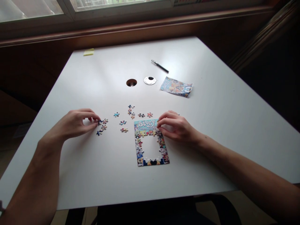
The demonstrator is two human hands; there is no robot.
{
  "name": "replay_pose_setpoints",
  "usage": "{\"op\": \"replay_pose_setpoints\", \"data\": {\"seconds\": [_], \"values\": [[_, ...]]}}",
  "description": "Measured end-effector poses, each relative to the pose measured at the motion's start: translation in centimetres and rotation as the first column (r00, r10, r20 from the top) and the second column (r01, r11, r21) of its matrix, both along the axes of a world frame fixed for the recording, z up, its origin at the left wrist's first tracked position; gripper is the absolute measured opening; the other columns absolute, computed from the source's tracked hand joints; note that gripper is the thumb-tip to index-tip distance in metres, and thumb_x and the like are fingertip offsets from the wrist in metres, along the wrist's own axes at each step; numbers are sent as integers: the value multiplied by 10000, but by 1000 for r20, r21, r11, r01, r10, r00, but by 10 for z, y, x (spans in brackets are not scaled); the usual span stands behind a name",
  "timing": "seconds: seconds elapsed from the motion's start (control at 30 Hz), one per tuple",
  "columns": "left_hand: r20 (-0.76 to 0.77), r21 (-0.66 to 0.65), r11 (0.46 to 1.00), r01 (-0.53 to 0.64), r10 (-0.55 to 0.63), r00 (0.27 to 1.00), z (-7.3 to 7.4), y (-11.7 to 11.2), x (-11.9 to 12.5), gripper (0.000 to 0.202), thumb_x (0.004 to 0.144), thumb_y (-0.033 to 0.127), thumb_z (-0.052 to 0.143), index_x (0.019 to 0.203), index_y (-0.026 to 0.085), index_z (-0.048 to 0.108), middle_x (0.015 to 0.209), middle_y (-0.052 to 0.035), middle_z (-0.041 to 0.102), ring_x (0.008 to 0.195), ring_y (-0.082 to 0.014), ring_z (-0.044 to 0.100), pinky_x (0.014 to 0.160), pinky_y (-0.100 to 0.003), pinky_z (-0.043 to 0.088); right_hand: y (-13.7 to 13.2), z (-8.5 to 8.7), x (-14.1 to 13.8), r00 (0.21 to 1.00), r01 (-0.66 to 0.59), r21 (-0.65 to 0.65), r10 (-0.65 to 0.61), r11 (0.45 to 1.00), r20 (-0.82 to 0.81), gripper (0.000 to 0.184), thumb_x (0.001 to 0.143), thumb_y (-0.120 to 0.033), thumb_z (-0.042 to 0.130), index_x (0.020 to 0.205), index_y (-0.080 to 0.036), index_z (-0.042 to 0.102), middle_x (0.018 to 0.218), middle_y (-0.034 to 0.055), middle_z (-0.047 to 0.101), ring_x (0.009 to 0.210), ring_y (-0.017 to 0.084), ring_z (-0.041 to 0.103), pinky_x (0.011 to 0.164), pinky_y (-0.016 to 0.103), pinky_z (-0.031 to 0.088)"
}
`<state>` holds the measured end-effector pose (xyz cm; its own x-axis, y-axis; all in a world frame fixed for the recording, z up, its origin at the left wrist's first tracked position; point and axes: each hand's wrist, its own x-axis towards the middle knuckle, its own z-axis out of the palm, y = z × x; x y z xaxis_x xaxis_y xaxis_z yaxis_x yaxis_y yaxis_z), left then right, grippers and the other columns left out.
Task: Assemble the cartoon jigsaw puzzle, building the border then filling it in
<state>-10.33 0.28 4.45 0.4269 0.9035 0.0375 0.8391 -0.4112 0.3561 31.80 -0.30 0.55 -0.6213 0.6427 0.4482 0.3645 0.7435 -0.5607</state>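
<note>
A partly built jigsaw puzzle [138,150] lies flat on the table, its border joined around a bare white middle. The fingers of my right hand [174,126] are curled together at its upper right edge; whatever is between them is hidden. Over on the left, my left hand [79,123] pinches a dark puzzle piece [100,121] at the edge of a small cluster of loose pieces [103,127]. Between the cluster and the puzzle lie more loose pieces, among them a blue one [116,114] and a reddish one [150,115].
On the white table [105,181], a creased picture sheet [177,87] lies beyond the puzzle. Behind it are a black pen [160,66], a round cover [150,80] and a cable hole [131,82]. Yellow sticky notes [88,52] sit at the far left edge.
</note>
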Motion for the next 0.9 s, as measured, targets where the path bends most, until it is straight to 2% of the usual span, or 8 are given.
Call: {"op": "replay_pose_setpoints", "data": {"seconds": [0.13, 0.27, 0.4, 0.53, 0.6, 0.7, 0.9], "values": [[58, -29, 999, 13, -11, 998, -7, 0, 8, 235, 846, 438, 684, 919, 229, 765, 951, -45, 739, 771, -171, 667, 633, -243, 512, 0, -1, -1, 1000, -3, -1, 3, 1000, -6, 79, 898, -173, 617, 879, -206, 685, 910, 74, 658, 847, 206, 597, 797, 382, 496], [121, 62, 995, 81, -88, 989, -21, -2, 37, 228, 916, 367, 600, 989, 204, 743, 1009, -66, 709, 754, -147, 647, 660, -243, 522, 0, 0, -2, 1000, -6, -8, 6, 1000, -9, 75, 894, -167, 623, 885, -207, 686, 915, 76, 659, 864, 210, 600, 798, 382, 498], [97, 144, 983, 111, -126, 987, -32, -6, 59, 174, 920, 265, 567, 995, 194, 707, 1024, -63, 683, 799, -147, 633, 745, -271, 521, -1, 1, -2, 1000, -2, -13, 2, 1000, -14, 76, 895, -167, 626, 895, -213, 686, 922, 76, 663, 871, 212, 602, 811, 390, 503], [107, 153, 983, 104, -121, 987, -32, -6, 60, 108, 888, 215, 579, 905, 178, 679, 944, -46, 666, 777, -143, 614, 729, -274, 506, 0, 0, -1, 1000, -4, -15, 4, 1000, -17, 74, 896, -169, 626, 893, -210, 688, 925, 79, 663, 867, 211, 601, 809, 392, 504], [134, 165, 982, 87, -109, 985, -31, -6, 58, 116, 877, 225, 607, 943, 173, 686, 963, -48, 665, 755, -136, 609, 710, -270, 505, 0, -1, -1, 1000, -5, -16, 5, 1000, -19, 74, 897, -172, 626, 897, -209, 690, 927, 79, 663, 865, 210, 599, 810, 394, 503], [160, 197, 976, 94, -126, 979, -32, -5, 57, 147, 877, 252, 639, 987, 191, 715, 1009, -53, 674, 817, -150, 629, 750, -276, 513, 0, -1, -1, 1000, -4, -19, 4, 1000, -14, 76, 899, -171, 625, 892, -206, 692, 923, 78, 663, 867, 210, 597, 816, 397, 499], [132, 142, 985, 98, -117, 984, -36, -5, 64, 106, 880, 257, 629, 931, 190, 694, 952, -46, 661, 785, -142, 600, 721, -275, 500, 0, 0, -2, 1000, -5, -13, 5, 1000, -16, 75, 896, -164, 625, 884, -198, 691, 921, 80, 663, 867, 209, 597, 821, 400, 496]]}}
